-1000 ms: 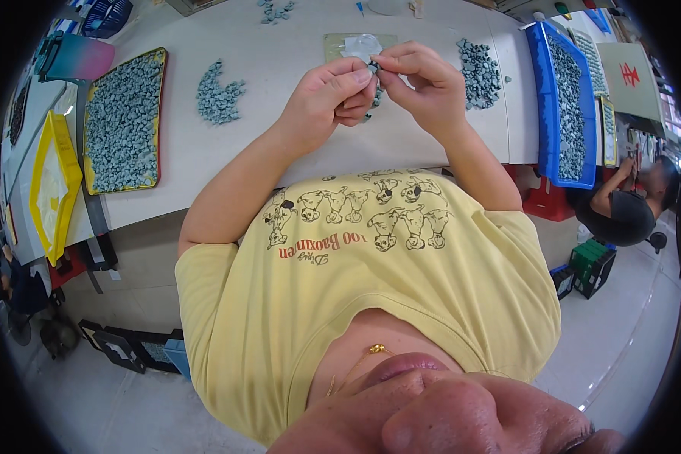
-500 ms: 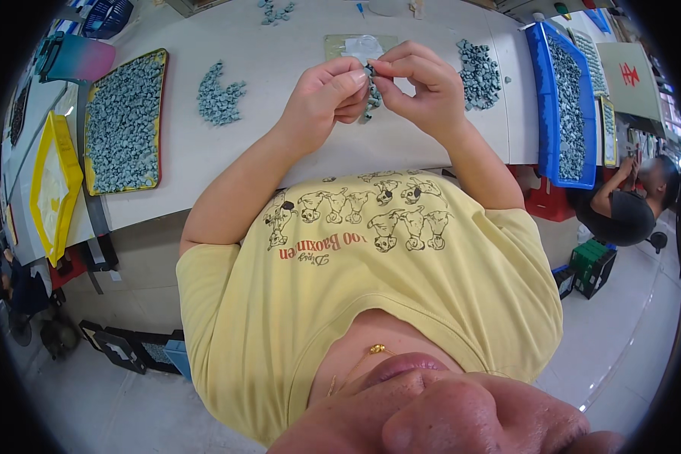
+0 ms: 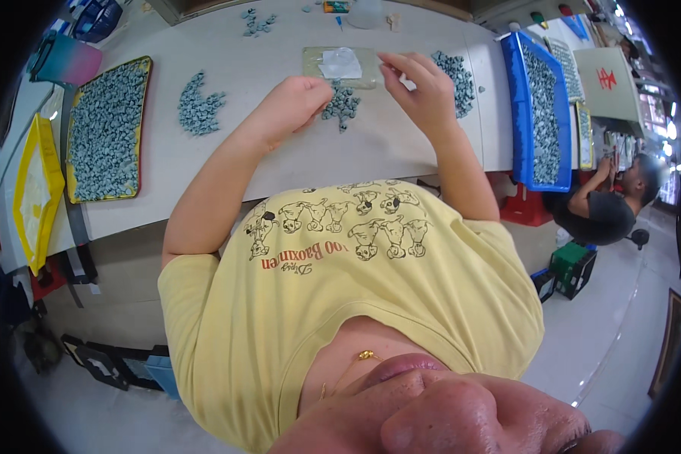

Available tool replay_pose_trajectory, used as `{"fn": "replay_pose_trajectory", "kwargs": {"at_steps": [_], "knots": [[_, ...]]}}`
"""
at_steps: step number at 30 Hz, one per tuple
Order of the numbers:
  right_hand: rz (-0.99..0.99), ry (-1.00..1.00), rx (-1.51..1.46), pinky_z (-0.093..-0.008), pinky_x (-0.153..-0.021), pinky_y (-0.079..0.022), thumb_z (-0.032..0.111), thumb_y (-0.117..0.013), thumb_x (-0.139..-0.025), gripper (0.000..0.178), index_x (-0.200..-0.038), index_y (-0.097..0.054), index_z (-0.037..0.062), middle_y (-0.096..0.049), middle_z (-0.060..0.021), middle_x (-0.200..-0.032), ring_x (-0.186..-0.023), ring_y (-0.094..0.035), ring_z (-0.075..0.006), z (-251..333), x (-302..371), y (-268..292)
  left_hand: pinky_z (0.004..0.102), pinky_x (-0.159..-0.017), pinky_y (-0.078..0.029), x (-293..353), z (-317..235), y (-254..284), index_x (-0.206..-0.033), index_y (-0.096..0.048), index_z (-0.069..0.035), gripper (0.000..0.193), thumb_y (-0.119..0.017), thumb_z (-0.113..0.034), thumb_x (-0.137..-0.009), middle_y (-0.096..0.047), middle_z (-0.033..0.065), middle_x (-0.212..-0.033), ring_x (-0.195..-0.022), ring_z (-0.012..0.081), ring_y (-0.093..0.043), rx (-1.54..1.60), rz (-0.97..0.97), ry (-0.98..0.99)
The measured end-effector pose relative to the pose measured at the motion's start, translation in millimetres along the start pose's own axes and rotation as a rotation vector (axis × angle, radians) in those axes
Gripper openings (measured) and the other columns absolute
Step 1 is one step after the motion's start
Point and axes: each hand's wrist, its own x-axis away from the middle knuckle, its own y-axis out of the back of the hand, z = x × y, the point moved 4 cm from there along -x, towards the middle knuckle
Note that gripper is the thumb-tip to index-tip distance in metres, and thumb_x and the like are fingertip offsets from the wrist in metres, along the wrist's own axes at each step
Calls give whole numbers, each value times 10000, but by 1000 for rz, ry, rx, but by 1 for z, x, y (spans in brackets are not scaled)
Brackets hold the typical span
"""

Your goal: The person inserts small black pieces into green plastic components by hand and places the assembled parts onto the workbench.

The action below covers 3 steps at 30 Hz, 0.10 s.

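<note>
My left hand (image 3: 299,104) is closed, its fingers curled at the left side of a small heap of grey-green, stone-like pieces (image 3: 343,106). What it holds, if anything, is hidden. Off to the right, my right hand (image 3: 422,85) hovers with thumb and forefinger a little apart, and nothing shows between them. Its fingertips are by the right end of a flat, pale greenish pad (image 3: 365,69) that carries a crumpled white sheet (image 3: 340,63). Beyond that hand lies another heap of grey-green pieces (image 3: 454,82), partly covered by it.
A yellow-rimmed tray (image 3: 140,129) full of pieces lies left, near a loose heap (image 3: 200,107) and a yellow frame (image 3: 49,189). A blue bin (image 3: 518,113) of pieces stands right. A teal-pink container (image 3: 72,62) is far left. Another person (image 3: 601,204) sits at right.
My hands have separated from their meeting point. The left has moved down and left, the right stays raised, and the central heap is now uncovered. The whole view has shifted slightly.
</note>
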Motion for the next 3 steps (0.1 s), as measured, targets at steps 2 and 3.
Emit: {"fn": "replay_pose_trajectory", "kwargs": {"at_steps": [2, 3], "knots": [[-70, -6, 175, -215, -546, -468, 5, -669, -723, 200, -908, -675, 80, -636, -70, -768, -610, -572, -120, -4, 16, -7, 217, -425, -203, 4, 6, 11, -616, -431, -84, 219, -457, -176, -814, -378, -68, -546, -449, 36, -269, -307, 5, -50], [-99, -21, 202, -210, -564, -475, 13, -671, -726, 202, -911, -677, 94, -639, -72, -761, -612, -577, -121, -2, 23, -11, 217, -425, -203, 6, 6, 15, -616, -431, -84, 219, -457, -176, -814, -378, -68, -546, -449, 36, -269, -291, -4, -73]]}}
